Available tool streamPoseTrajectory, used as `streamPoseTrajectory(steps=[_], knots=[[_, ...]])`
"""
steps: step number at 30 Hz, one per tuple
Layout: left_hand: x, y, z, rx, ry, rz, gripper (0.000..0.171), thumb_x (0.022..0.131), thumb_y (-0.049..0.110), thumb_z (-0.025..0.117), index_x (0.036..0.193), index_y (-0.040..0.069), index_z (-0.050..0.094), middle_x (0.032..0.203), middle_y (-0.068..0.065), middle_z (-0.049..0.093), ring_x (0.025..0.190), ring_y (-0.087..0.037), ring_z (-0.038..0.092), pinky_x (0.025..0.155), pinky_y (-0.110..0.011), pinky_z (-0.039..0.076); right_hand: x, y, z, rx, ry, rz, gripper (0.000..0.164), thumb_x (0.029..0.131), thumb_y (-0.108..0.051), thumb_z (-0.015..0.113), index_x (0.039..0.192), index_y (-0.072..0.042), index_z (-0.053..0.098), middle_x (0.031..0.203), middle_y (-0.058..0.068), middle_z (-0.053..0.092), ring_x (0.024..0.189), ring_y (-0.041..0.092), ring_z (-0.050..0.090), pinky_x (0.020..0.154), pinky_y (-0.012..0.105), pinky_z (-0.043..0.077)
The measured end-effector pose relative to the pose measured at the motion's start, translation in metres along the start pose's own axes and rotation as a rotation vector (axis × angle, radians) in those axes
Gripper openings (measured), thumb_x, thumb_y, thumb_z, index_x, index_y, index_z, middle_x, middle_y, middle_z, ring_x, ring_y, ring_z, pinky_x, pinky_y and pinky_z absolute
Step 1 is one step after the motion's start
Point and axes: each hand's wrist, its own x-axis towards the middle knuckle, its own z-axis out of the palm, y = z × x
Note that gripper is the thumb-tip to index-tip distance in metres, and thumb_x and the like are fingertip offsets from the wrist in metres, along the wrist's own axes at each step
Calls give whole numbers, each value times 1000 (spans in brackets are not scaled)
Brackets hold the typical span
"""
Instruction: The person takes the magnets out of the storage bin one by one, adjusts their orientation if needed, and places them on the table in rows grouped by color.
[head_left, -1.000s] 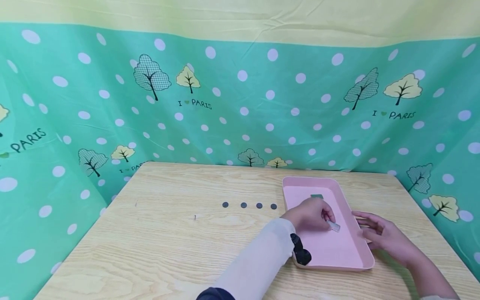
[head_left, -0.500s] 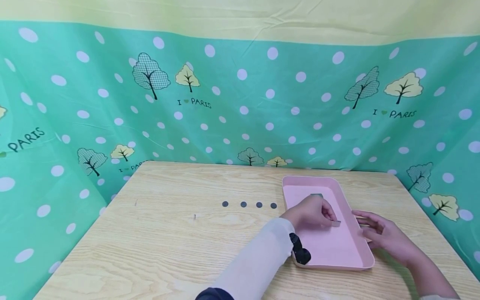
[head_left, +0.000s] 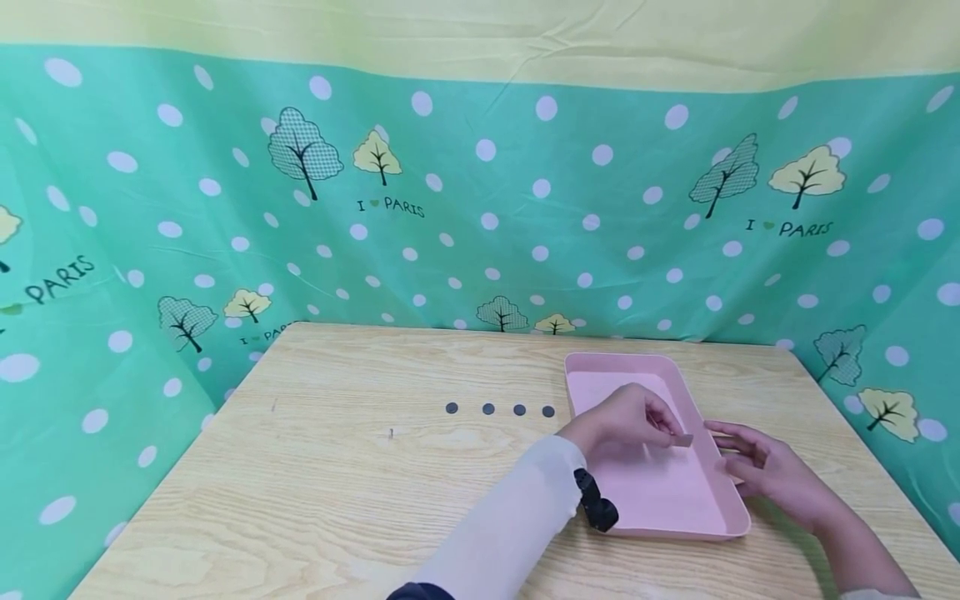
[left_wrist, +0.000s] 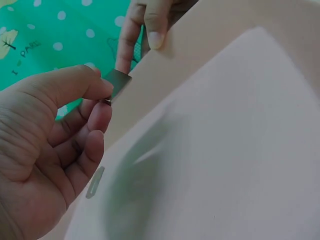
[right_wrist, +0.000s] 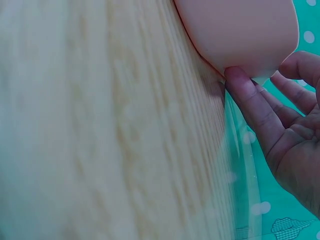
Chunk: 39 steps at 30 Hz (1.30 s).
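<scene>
In the head view my left hand [head_left: 630, 418] reaches over the pink tray [head_left: 667, 508]. Between thumb and fingertips it pinches a small flat grey metal plate [left_wrist: 118, 83], seen close up in the left wrist view near the tray's side wall. A second small metal piece, with a long slot [left_wrist: 95, 182], lies in the tray beyond the curled fingers; the hand hides it in the head view. My right hand [head_left: 772, 473] is at the tray's right outer wall, its fingers loosely extended and fingertips against the wall, as the right wrist view also shows.
Several dark round discs [head_left: 519, 410] lie in a row on the wooden table [head_left: 300, 483], left of the tray. A small mark or scrap [head_left: 391, 433] shows nearer the front. A green dotted curtain [head_left: 450, 208] hangs behind and at the sides.
My left hand has shifted slightly right and away from me with the metal plate, closer to the tray's right wall. The green piece seen earlier is now hidden behind it. My right hand stays put.
</scene>
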Motion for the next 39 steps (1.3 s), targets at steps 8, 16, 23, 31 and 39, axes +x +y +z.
streamPoseTrajectory(steps=[8, 16, 23, 31, 39], knots=[[-11, 1, -9, -101, 32, 47, 13, 80, -3, 75, 92, 3, 77, 72, 12, 66, 70, 2, 59, 73, -13, 51, 1, 0, 0, -14, -2, 15, 64, 98, -20, 59, 148, 5, 28, 138, 37, 40, 97, 2, 61, 71, 41, 58], [-24, 5, -21, -121, 36, 66, 13, 81, -3, 74, 92, 3, 77, 77, 10, 68, 74, -2, 63, 75, -15, 53, 1, 1, -1, -15, 5, 5, 62, 99, -20, 58, 148, 5, 29, 137, 36, 42, 97, 2, 62, 70, 41, 58], [-37, 2, -31, -154, 65, 47, 13, 81, -3, 75, 93, 3, 77, 79, 10, 70, 72, -1, 64, 74, -18, 54, 2, 2, -1, -11, 3, 1, 61, 99, -20, 58, 148, 5, 30, 137, 36, 42, 96, 4, 63, 71, 41, 58], [-57, -7, -46, -242, 137, 40, 11, 82, -2, 75, 92, 1, 76, 82, 7, 72, 72, -4, 65, 73, -22, 56, 2, 1, -1, -20, 6, 10, 61, 99, -20, 59, 147, 5, 31, 137, 36, 42, 96, 4, 62, 71, 41, 58], [-76, -14, -57, -260, 196, -18, 9, 83, 2, 75, 92, 4, 77, 86, 6, 72, 72, -5, 60, 64, -19, 51, 2, -1, -1, -28, 6, 6, 61, 99, -20, 59, 147, 5, 31, 136, 36, 42, 96, 1, 61, 71, 40, 58]])
